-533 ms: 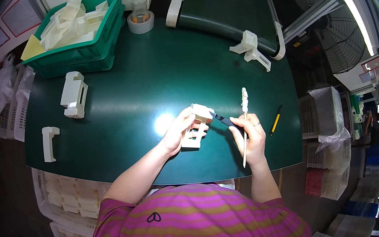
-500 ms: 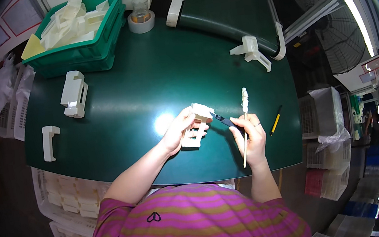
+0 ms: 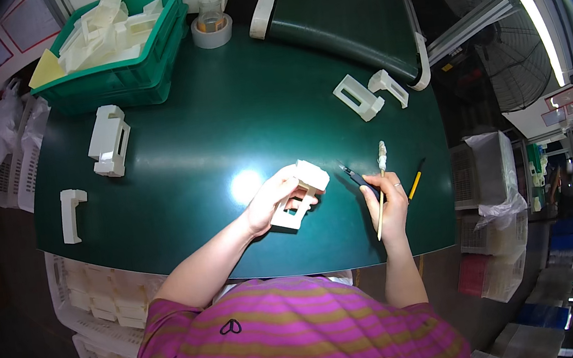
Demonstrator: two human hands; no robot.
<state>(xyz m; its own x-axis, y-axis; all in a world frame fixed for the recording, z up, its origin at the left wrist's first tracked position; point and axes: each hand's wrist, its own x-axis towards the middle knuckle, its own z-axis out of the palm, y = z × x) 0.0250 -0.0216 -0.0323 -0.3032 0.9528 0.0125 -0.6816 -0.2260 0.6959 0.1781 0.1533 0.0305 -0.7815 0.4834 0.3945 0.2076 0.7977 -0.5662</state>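
Note:
My left hand [image 3: 269,201] is closed around one side of a white plastic frame part [image 3: 312,176] with a rectangular opening, tilted above the table. A black-handled craft knife [image 3: 356,176] is gripped in my right hand [image 3: 391,203], its tip pointing up and left, apart from the part. The same hand also holds a thin wooden stick [image 3: 382,217] with a white wrapped tip. To the right of that hand, a yellow-and-black pen-like tool [image 3: 416,183] lies on the green table [image 3: 183,213].
Similar white parts lie at the left [image 3: 110,142], at the near left [image 3: 72,216] and by the conveyor belt [image 3: 340,8], where two [image 3: 359,98] [image 3: 390,87] rest close together. A green crate [image 3: 110,82] of white pieces and a tape roll [image 3: 213,33] stand at the back.
My right hand with the knife and stick has moved right, away from the part. The part in my left hand has tilted slightly. Another white frame part now lies below the conveyor's end.

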